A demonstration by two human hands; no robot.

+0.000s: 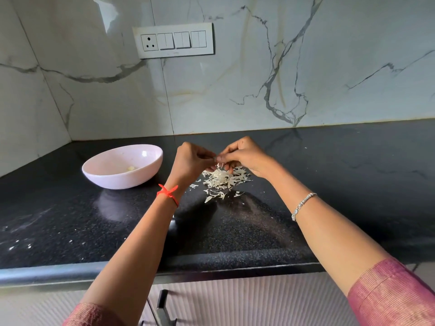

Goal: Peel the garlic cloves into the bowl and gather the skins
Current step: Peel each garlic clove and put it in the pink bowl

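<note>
Peeling is part done: left hand (pixel 191 161) and right hand (pixel 244 158) pinch a presumed clove (pixel 216 159) above ungathered skins (pixel 222 179), and the bowl (pixel 94 164) holds little.

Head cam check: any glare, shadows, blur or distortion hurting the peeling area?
Head view: glare on the marble wall, away from the work; bowl mirrored in the glossy counter; skins evenly lit, no hard shadow; wide-angle bows the counter edge; left hand and right hand slightly soft, the small piece they pinch unreadable.

One wide-angle view from the head (worn), forward and down; close over the countertop (pixel 353 175); wall (pixel 235 90) beyond
</note>
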